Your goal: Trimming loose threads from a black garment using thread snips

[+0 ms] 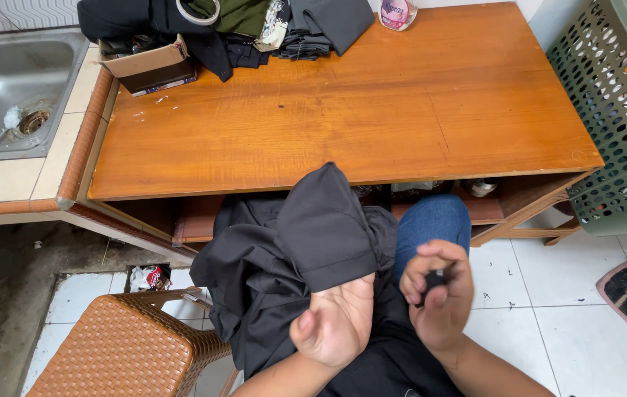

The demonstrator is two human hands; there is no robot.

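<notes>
Even, soft daylight fills the scene, and the tabletop (343, 103) carries a pale sheen near its far edge. Shadow pools in the shelf beneath it. The right hand (440, 294) is motion-blurred; what it pinches is perhaps a small dark object. Lines bow slightly toward the frame edges.
</notes>
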